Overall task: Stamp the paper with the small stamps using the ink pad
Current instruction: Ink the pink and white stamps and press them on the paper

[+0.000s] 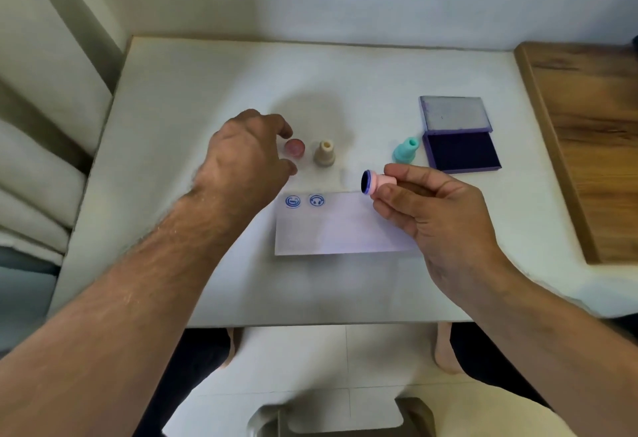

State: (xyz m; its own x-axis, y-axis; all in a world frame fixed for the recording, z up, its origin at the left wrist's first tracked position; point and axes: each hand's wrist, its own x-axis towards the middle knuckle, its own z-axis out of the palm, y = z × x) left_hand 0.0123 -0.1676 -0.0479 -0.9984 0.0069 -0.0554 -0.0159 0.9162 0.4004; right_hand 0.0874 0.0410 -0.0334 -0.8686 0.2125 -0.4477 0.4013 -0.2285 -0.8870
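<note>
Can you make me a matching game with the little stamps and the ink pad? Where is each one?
Things:
1. pink stamp
2. beige stamp
3. teal stamp
4. ink pad

Places:
A. standing just left of the ink pad
B. held in the right hand
C. open, at the table's right side
D. standing beside the small red cap

Pairs: 1-B, 2-D, 3-A, 4-C

White table [207,84]: paper [338,229], ink pad [461,151], beige stamp [324,153], teal stamp [405,150], red cap [295,148].
</note>
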